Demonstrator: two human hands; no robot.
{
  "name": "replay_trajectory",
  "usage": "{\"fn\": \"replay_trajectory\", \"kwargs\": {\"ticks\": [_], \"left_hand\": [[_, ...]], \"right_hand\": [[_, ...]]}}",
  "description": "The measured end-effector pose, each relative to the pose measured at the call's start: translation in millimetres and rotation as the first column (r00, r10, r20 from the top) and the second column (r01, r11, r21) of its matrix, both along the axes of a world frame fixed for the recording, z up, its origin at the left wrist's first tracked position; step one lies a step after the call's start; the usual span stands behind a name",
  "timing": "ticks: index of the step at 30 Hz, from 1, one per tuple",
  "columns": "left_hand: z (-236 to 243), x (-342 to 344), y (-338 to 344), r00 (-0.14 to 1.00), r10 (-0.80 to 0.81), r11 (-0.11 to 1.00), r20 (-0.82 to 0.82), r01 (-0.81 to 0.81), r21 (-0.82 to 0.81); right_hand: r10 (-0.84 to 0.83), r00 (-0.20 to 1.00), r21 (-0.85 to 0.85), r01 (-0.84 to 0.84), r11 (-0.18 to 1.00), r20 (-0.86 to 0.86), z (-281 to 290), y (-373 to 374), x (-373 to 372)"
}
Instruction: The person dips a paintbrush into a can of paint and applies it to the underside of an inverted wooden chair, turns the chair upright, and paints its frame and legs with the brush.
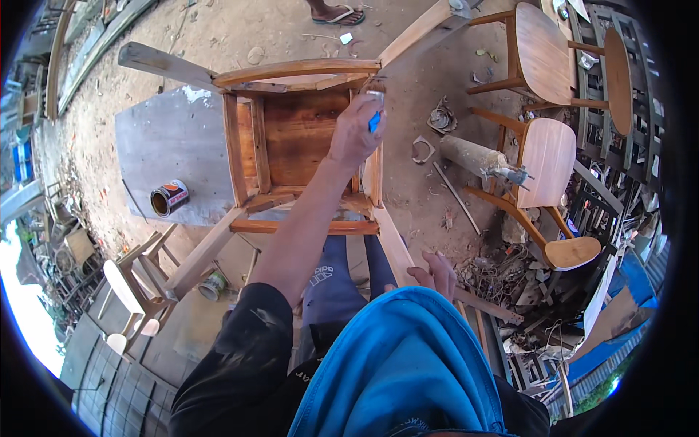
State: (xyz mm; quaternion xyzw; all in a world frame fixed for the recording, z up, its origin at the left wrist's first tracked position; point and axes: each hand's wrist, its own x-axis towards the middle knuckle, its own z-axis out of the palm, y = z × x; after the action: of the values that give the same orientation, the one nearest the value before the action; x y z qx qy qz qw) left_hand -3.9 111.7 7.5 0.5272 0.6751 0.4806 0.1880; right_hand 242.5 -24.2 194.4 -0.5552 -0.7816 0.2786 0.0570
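Chair frame (302,71) sits upturned, prob. for underside access; L hand (357,132) grips paintbrush (376,89), 1 o'clock; R hand (435,274), 5 o'clock: can't tell grip.

"What can't you see of the right hand (435,274)?"
"Its wrist and forearm; the blue cloth (408,349) covers them."
"And the brush (375,93)?"
"The left hand (355,132) hides part of its handle (375,121)."
"The other person's leg (319,6)?"
"Cut off by the top edge."

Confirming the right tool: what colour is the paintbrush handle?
The paintbrush handle is blue, clearest in the head view.
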Motion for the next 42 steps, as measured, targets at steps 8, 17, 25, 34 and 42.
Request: {"fn": "replay_trajectory", "kwargs": {"ticks": [8,17,25,34,42], "left_hand": [[3,-6,14,0.990,-0.091,0.996,-0.108,0.089,-0.021],[13,19,-30,0.973,-0.230,0.947,-0.027,0.217,-0.238],[105,22,-113,0.976,-0.098,0.939,0.196,0.156,-0.306],[183,0,-328,0.983,0.077,0.942,-0.166,-0.126,-0.310],[65,18,-686,0.995,-0.096,0.110,-0.007,0.004,-0.994]], "right_hand": [[0.006,0.994,0.021,-0.003,1.000,-0.107,11,11,-6],[-0.024,0.989,0.055,0.032,0.998,-0.146,21,5,-13],[-0.077,0.983,0.133,0.100,0.986,-0.166,20,-1,-10],[0.031,0.959,0.334,0.069,0.940,-0.283,14,-7,-19],[-0.212,0.977,0.229,0.201,0.952,0.022,19,-17,-28]]}}
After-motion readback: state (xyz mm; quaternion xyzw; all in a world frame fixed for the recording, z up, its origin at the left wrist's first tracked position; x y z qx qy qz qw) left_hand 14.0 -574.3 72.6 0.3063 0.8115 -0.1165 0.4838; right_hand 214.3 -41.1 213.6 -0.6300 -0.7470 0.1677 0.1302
